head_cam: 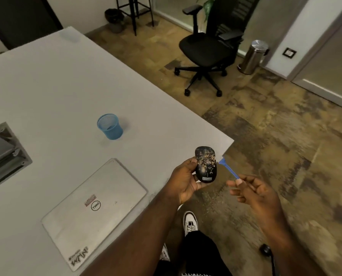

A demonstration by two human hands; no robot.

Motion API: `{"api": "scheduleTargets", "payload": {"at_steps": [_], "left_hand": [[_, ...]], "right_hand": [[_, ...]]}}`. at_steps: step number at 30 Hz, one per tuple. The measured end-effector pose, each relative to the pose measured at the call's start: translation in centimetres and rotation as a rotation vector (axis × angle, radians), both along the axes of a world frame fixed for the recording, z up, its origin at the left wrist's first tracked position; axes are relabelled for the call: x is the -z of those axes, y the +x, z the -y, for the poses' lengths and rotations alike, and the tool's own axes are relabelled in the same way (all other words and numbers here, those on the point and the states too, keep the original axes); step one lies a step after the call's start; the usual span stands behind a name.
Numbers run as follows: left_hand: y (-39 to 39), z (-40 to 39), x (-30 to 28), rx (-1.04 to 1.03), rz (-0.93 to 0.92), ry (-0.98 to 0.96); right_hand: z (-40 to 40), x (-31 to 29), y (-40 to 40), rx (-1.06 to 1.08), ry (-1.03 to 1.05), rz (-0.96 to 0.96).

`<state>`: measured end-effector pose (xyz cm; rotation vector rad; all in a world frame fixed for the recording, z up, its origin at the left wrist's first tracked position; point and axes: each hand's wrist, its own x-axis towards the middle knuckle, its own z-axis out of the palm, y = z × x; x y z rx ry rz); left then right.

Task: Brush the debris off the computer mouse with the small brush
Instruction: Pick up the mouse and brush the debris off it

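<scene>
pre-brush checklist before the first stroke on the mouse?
1. Mouse held in left hand: ok.
2. Small brush gripped by right hand: ok.
3. Debris side faces up toward the camera: ok.
4. Bristles touching the mouse: cannot tell; the tip sits at its right edge.
5. Mouse held out past the table edge, so debris falls to the floor: cannot tell.
6. Laptop lid closed: ok.

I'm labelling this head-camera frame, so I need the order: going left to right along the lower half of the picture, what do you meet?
Recessed cable box → closed laptop → left hand → computer mouse → small brush → right hand.
</scene>
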<state>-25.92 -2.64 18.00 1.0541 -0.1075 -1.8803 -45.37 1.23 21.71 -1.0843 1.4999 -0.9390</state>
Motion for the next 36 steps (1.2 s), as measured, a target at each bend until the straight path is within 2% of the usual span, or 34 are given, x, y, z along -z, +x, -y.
{"api": "scheduleTargets", "payload": {"at_steps": [6, 14, 22, 32, 36], "left_hand": [[-3.0, -0.9, 0.5, 0.061, -0.024, 0.041], [-7.4, 0.0, 0.8, 0.14, 0.021, 0.058], [-12.2, 1.3, 1.2, 0.154, 0.047, 0.065], [-17.1, 2.5, 1.9, 0.161, 0.061, 0.108], [-18.0, 2.8, 2.3, 0.174, 0.074, 0.137]], "right_hand": [[-3.4, 1.0, -2.5, 0.055, -0.017, -0.07], [-3.8, 0.5, -6.4, 0.02, -0.1, -0.234], [-2.1, 0.3, -10.7, 0.006, -0.118, -0.337], [1.1, 1.3, -16.4, 0.088, -0.104, -0.497], [2.0, 1.5, -18.3, 0.119, -0.112, -0.485]]}}
